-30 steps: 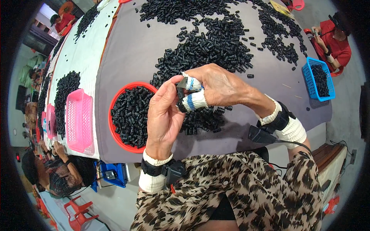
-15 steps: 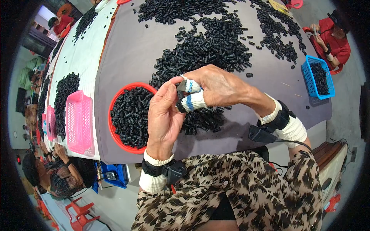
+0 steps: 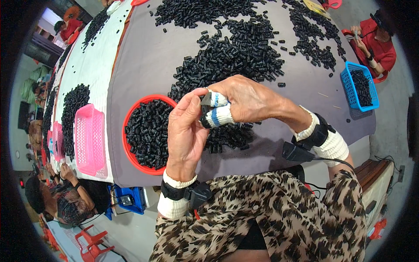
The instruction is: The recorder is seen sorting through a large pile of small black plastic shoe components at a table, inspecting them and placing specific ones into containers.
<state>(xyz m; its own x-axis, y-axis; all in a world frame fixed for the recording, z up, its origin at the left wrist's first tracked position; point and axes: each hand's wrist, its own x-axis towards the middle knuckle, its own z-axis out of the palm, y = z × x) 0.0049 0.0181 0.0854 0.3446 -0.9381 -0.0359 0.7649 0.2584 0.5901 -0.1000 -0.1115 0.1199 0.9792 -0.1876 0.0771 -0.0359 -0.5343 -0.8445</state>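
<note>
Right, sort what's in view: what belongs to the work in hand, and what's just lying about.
In the work, it seems:
left hand and right hand;
small dark piece at their fingertips;
red bowl of black pieces, beside the left hand;
larger heap beyond the hands.

Probably just lying about:
pink basket;
two thin sticks;
red chair.

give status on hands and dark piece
Left hand, right hand: both closed on small dark piece. White-wrapped fingers partly hide it. Round red basin beside left hand.
</note>
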